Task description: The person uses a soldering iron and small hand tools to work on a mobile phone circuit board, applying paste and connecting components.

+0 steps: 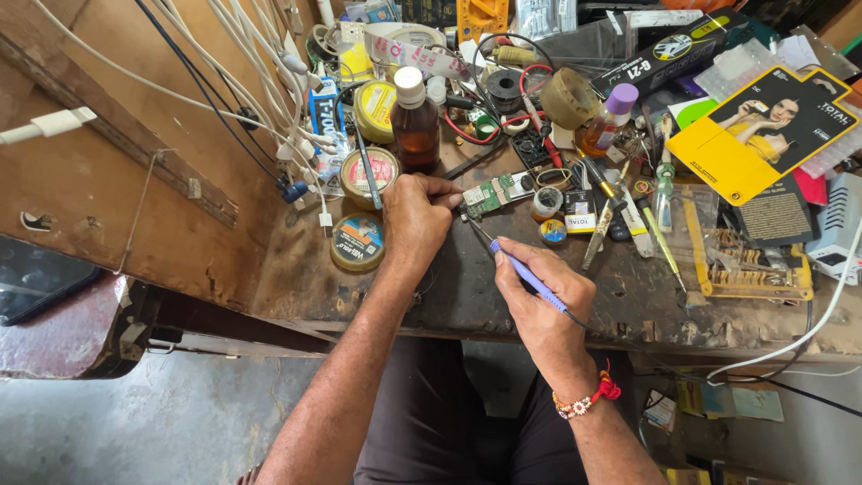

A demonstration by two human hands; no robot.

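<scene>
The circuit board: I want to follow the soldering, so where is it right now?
In the head view the circuit board lies centre of the bench, pinned by the left hand, just below the brown bottle; the right hand aims the soldering iron at it.

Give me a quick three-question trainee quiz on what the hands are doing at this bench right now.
1. True or false: the right hand holds a purple-handled soldering iron.
2. What does the left hand steady? A) green circuit board B) brown bottle C) round tin
3. Fill in: the iron's tip points toward the ____.

Key: 1 true; 2 A; 3 circuit board.
</scene>
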